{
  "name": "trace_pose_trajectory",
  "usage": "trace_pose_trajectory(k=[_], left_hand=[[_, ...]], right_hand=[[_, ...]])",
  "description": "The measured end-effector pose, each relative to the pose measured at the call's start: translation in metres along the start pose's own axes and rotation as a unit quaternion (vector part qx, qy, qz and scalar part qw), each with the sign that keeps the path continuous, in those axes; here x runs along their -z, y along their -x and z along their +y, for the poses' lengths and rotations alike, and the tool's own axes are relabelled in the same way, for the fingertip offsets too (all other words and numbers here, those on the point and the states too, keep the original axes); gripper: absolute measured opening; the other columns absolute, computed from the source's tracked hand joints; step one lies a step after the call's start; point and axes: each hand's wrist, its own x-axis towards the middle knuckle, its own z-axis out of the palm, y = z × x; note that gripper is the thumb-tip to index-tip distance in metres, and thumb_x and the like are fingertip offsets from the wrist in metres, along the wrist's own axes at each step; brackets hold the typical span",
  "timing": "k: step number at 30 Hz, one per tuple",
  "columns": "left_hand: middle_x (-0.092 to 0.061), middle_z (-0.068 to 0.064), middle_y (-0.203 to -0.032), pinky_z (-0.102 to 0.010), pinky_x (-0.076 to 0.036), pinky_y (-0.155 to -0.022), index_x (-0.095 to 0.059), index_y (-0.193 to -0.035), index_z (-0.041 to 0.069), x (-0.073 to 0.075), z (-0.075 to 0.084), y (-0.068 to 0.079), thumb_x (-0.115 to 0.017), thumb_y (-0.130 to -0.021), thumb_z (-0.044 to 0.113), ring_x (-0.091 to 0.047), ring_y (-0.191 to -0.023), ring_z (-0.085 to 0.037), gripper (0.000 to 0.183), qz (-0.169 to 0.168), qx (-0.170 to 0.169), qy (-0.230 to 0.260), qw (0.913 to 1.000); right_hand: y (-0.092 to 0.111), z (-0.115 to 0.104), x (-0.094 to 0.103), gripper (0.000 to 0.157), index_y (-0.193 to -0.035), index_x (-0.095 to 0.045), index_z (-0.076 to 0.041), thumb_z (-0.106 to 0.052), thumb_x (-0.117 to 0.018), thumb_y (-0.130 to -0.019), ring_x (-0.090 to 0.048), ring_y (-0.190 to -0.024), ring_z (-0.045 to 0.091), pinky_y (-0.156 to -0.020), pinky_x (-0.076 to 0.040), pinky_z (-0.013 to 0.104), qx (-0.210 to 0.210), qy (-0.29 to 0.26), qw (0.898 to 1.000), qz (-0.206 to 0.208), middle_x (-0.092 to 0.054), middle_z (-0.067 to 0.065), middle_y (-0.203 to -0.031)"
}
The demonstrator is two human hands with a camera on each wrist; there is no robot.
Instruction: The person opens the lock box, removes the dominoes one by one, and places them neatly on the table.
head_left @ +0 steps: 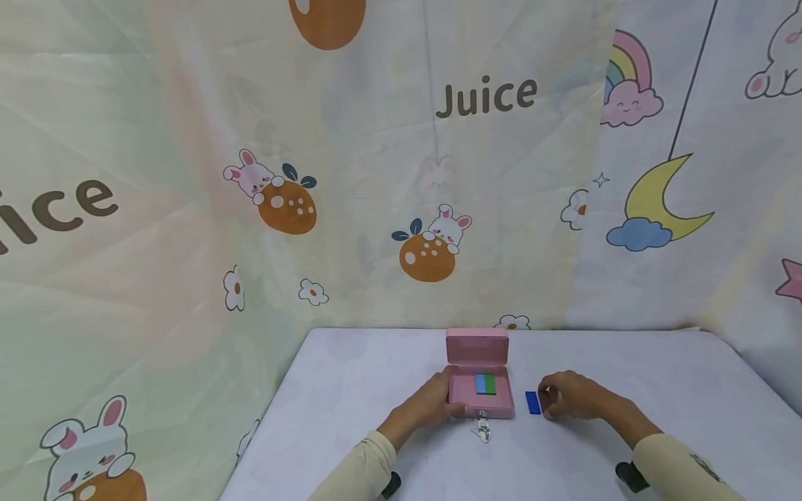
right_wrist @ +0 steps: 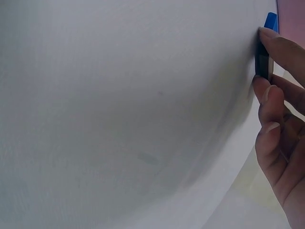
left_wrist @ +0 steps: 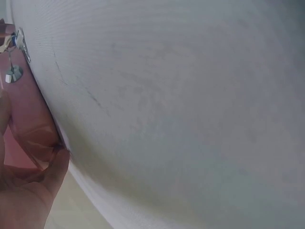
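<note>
Right fingers [right_wrist: 270,102] bent around dark block [right_wrist: 261,64]

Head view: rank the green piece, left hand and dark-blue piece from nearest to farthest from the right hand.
1. Dark-blue piece: just left of the right hand.
2. Green piece: inside the pink box.
3. Left hand: at the box's left side.

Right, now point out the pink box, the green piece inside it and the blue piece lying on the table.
Pink box [head_left: 477,348]: head view, inside of its open lid.
Green piece [head_left: 491,384]: head view, middle of its top.
Blue piece [head_left: 532,403]: head view, middle of its top.
</note>
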Motion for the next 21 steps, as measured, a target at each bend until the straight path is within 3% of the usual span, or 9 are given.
trace_pose_trajectory(k=[21], left_hand=[[-0.056, 0.001, -0.138, -0.037, -0.045, -0.111, -0.028, -0.155, 0.024, 0.0007, -0.0010, 0.0003, -0.076, -0.089, 0.039, -0.053, -0.124, -0.011, 0.083, -0.001, -0.001, 0.008, 1.0000]], right_hand=[[0.0039, -0.0020, 0.0070, 0.046, -0.116, -0.068, -0.006, -0.019, -0.087, -0.076, -0.054, -0.084, 0.017, -0.072, -0.054, 0.034, -0.014, 0.002, 1.000, 0.002, -0.061, 0.001, -0.088]])
